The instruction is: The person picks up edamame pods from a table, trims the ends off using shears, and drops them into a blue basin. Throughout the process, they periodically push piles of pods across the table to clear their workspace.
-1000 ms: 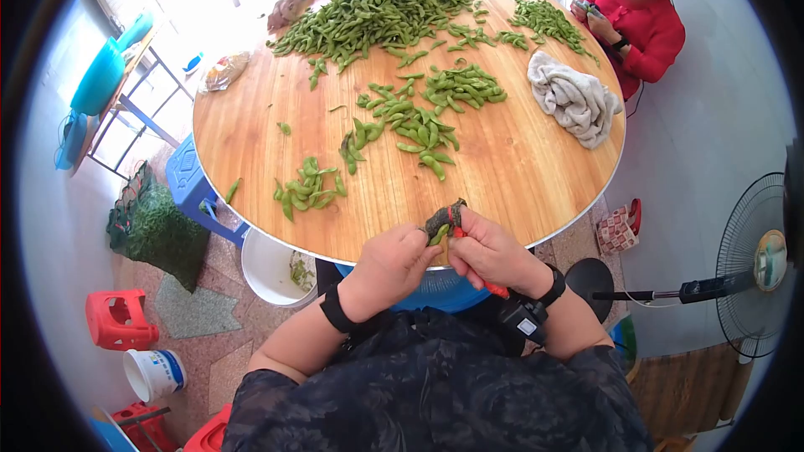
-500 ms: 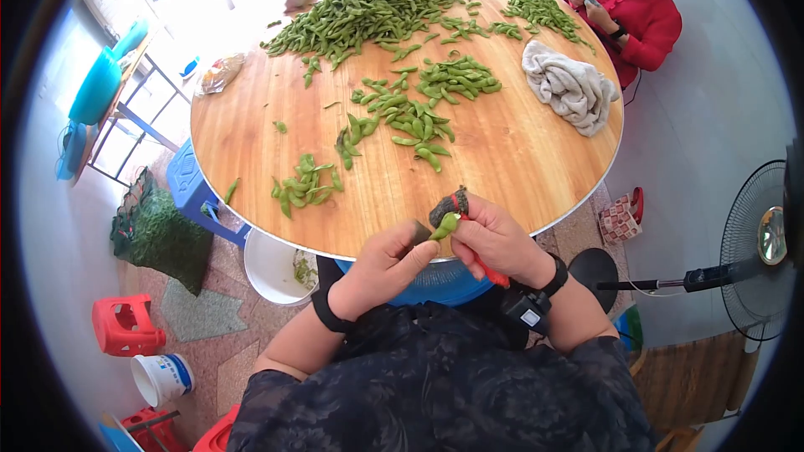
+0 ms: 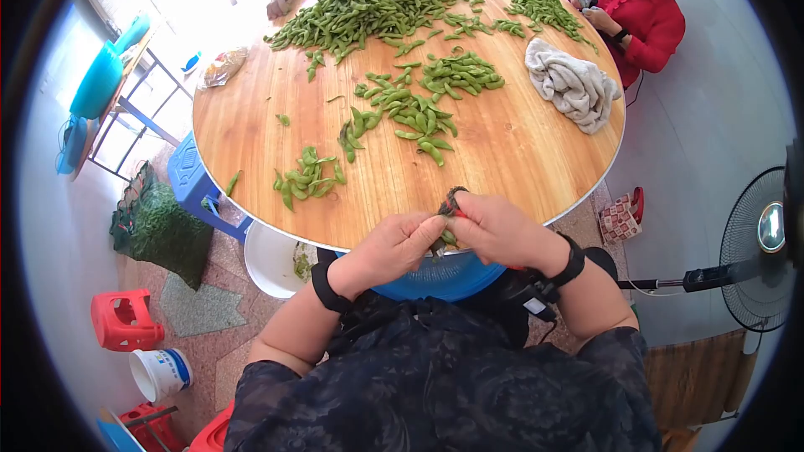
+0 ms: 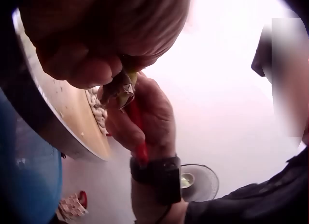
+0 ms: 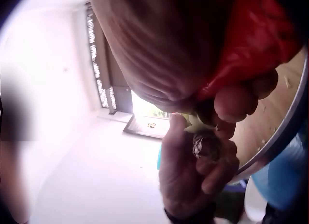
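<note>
Both hands meet at the table's near edge, above a blue basin. My left hand pinches a green pod, seen also as a green pod in the left wrist view. My right hand curls round the pod's other side, with dark wrapping on a finger and a red strip along the palm. In the right wrist view the red material lies against the right palm, and the left hand faces it. Fingers hide much of the pod.
Loose pods and a large pod heap lie on the round table. A grey cloth is at right. A white bucket stands below left, a fan at right. Two other people are at the table's far side.
The hands have drawn together round the pod, which was more exposed between them half a second ago. The far person's hand at upper left has shifted slightly.
</note>
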`<move>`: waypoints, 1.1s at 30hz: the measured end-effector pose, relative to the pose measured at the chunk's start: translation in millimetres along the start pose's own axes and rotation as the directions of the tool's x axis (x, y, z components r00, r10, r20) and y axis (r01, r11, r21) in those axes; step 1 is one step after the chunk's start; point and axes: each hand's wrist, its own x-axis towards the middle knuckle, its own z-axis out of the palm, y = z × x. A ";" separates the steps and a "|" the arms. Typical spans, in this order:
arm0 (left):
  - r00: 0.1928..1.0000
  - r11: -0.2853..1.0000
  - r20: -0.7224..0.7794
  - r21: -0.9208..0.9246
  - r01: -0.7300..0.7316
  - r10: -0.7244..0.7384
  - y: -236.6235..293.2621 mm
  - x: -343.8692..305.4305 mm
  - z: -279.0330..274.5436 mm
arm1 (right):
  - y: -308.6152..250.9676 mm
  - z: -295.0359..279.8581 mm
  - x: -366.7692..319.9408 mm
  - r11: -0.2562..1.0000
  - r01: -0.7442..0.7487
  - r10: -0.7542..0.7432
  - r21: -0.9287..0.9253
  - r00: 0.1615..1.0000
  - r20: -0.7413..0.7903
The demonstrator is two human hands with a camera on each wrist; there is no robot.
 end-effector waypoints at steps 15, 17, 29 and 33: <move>0.957 0.742 0.160 -0.606 0.288 -0.241 -4.2 -0.2 6.1 | 5.8 13.4 -7.0 0.982 0.017 -0.040 -0.189 0.992 -0.120; 0.954 0.720 0.180 -0.626 0.300 -0.241 -9.0 0.8 6.1 | -0.9 13.9 -10.0 0.967 -0.011 -0.018 -0.253 0.994 -0.112; 0.999 0.819 0.003 -0.573 0.037 -0.043 -13.0 -2.5 20.4 | -22.2 20.7 -5.6 0.996 0.047 -0.059 -0.074 0.985 -0.163; 0.994 0.839 0.049 -0.532 0.112 -0.102 -15.3 -22.5 1.8 | -23.2 19.5 12.9 0.896 0.045 -0.084 -0.441 0.994 -0.070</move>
